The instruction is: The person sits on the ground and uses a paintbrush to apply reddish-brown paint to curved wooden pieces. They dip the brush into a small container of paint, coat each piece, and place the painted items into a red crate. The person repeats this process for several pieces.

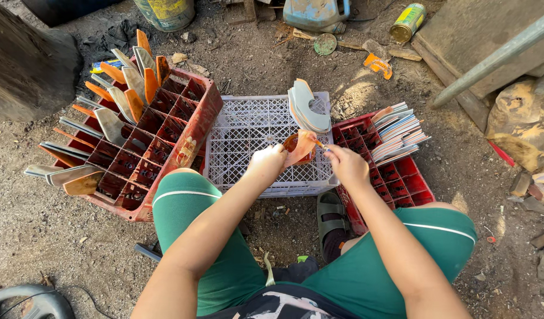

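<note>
My left hand point(266, 163) grips a curved metal blade point(301, 147) with an orange-brown coat over the white plastic crate point(248, 127). My right hand point(345, 165) holds a small brush point(321, 143) against that blade. A small brown pot point(291, 145) sits on the crate just behind the blade, partly hidden. A stack of bare grey curved blades point(307, 109) rests at the crate's far right corner.
A red compartment crate point(183, 147) at left holds several blades standing with orange handles. A second red crate point(402, 177) at right carries flat blades point(399, 133). Dirt ground, a can point(406, 22), a blue jug point(316, 13), a bucket point(165, 12), a metal pipe point(496, 56).
</note>
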